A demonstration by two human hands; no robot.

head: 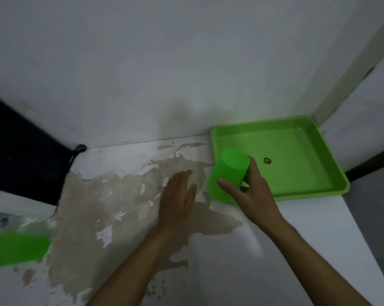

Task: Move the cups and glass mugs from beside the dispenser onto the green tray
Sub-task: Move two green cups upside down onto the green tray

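Two green cups: one (227, 176) gripped by right hand (252, 191), one (16, 250) far left.

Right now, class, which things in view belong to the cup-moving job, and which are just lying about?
Part of the job:
green cup, held upside down in the right hand
green tray
second green cup, blurred, far left
left hand, open, holding nothing

Lying about:
black cord by the wall
dark object, left
small round mark in the tray

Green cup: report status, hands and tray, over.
Right hand grips green cup, upside down, at the green tray near corner. Left hand open, empty. Another green cup blurred at far left. Tray path unobstructed.
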